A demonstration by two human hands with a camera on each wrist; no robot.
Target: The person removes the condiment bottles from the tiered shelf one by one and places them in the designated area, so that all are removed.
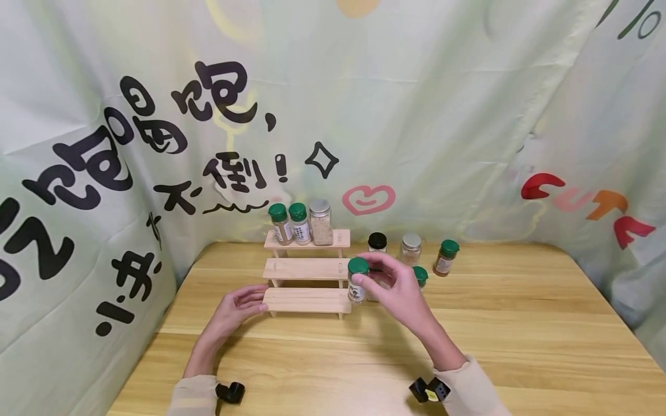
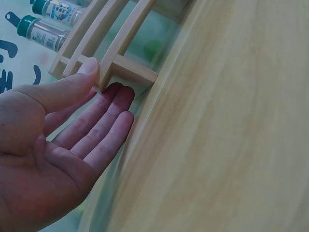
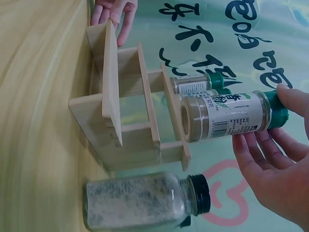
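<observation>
the right hand (image 1: 398, 289) is pinching a labelled, green-capped jar (image 1: 356, 293) at its cap, thumb on one side and fingers opposite; the jar is hanging upright just left of that palm, beside the right end of a wooden rack (image 1: 307, 268). whether its glass is touching the wood, i cannot tell. the left hand (image 1: 239, 306) is lightly gripping the left end of the lowest shelf (image 1: 307, 300) with its thumb, most of its fingers lying loosely past the edge.

the step in hand seems to be guiding this jar to the rack while the left hand is steadying it. a next move would be calling for a level jar, its base clearing the shelf edge, and a slow release.

ahead of the right hand, a black-capped jar (image 1: 377, 240) and a silver-capped jar (image 1: 411, 249) are standing; another green-topped jar (image 1: 446, 259) is sitting farther off to its right. the black-capped one is standing close to the rack, so the knuckles could be brushing it. ahead of the left hand, three jars are occupying the top shelf (image 1: 340, 237), leaving only its right end bare.
</observation>
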